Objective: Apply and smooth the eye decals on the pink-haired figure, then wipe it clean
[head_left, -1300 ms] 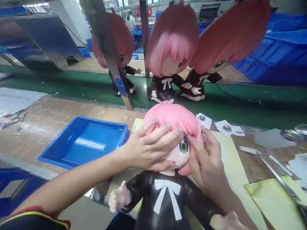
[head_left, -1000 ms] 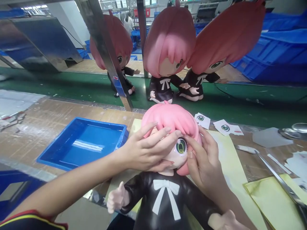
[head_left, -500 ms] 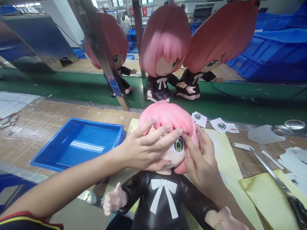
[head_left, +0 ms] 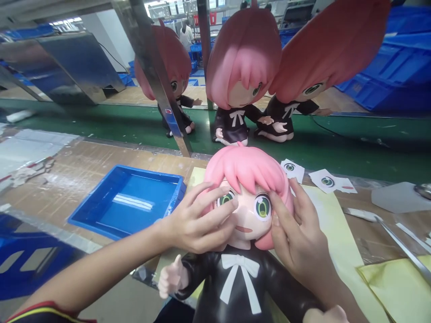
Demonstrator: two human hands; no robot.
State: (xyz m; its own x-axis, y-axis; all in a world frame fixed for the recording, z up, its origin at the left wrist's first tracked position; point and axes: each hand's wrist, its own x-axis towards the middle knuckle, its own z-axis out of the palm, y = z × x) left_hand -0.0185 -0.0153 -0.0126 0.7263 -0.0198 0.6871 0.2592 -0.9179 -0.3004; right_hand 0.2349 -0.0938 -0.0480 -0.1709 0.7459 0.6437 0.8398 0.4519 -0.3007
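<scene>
Doll head point(head_left: 249, 179) sits between your spread hands; left hand point(head_left: 195, 224) braces its cheek, right hand point(head_left: 299, 242) fingertips seemingly press beside the eye sticker point(head_left: 262, 207); smooth outward gently.

A blue tray point(head_left: 101, 215) sits on the table point(head_left: 67, 175) at nine o'clock. Three pink-haired dolls point(head_left: 242, 67) stand on a green belt point(head_left: 101, 125) at twelve. Eye stickers point(head_left: 327, 181) lie at two.

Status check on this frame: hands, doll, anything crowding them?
Left hand and right hand flat on the doll face, either side. Doll upright, both eyes showing. Blue tray close left, not touching.
</scene>
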